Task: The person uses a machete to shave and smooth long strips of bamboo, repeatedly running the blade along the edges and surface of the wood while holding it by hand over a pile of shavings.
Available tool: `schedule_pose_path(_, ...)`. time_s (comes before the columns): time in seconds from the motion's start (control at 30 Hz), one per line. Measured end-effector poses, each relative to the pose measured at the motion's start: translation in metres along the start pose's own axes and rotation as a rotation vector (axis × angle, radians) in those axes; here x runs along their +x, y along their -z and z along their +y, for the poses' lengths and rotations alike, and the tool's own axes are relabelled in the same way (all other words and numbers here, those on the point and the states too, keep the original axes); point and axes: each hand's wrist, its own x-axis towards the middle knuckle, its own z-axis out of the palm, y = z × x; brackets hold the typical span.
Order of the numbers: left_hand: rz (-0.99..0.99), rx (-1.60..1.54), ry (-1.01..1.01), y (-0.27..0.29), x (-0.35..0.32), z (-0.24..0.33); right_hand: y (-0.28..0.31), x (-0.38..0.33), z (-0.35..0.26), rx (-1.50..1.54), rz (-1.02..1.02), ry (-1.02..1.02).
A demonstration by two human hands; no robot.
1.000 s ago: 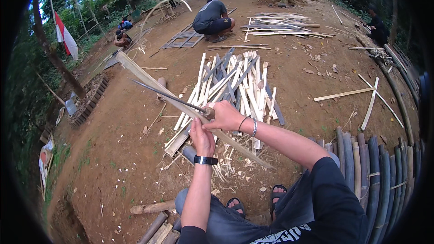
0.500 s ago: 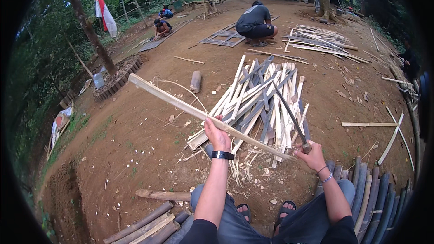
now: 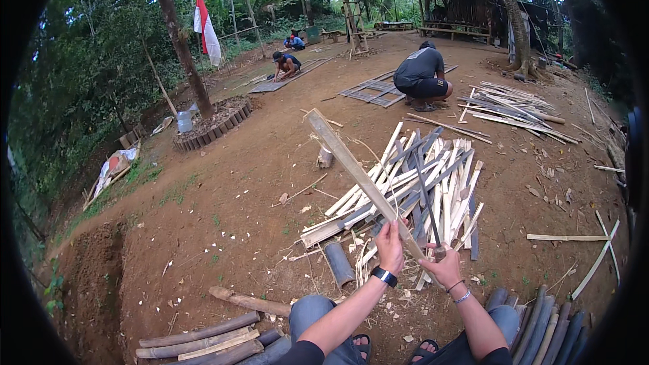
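Note:
My left hand (image 3: 389, 247) is closed round a long pale bamboo slat (image 3: 358, 176), which slants away from me, its far end to the left. My right hand (image 3: 443, 268) grips the handle of a machete (image 3: 428, 206), whose thin dark blade points away from me. The slat's near end reaches my right hand and seems to touch its fingers. Slat and blade are apart at their far ends and close together near my hands. Just beyond lies a loose pile of split bamboo strips (image 3: 443, 182), pale and dark grey, partly behind the slat and blade.
Cut bamboo poles (image 3: 196, 341) lie at lower left, others (image 3: 541, 324) at lower right. A short bamboo piece (image 3: 338, 263) lies beside the pile. Ahead, a person (image 3: 422, 74) crouches by a bamboo lattice (image 3: 375, 91); another strip pile (image 3: 514, 111) is right of them.
The slat has swung round, from slanting far left to pointing more away from me. My hands have come closer together. The view has shifted, showing more of the far ground and hut.

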Motion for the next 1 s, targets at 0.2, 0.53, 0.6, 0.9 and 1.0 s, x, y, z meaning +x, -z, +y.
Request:
schedule_pose_path(0.2,0.01,0.092,0.0,-0.01,-0.022,-0.028,-0.01,-0.001,0.011,-0.046,0.058,0.017)
schedule_pose_path(0.53,0.025,0.252,-0.009,-0.056,-0.048,-0.005,0.0,0.012,0.008,-0.107,0.21,0.07)
schedule_pose_path(0.6,-0.069,0.344,-0.017,-0.052,-0.046,-0.003,0.001,0.013,0.005,-0.103,0.215,0.042)
schedule_pose_path(0.9,-0.146,0.877,-1.144,-0.073,-0.091,0.173,0.016,0.018,0.012,-0.072,0.198,0.085)
schedule_pose_path(1.0,0.066,1.094,-1.245,-0.114,-0.039,0.243,0.028,0.017,0.02,-0.038,0.171,0.071)
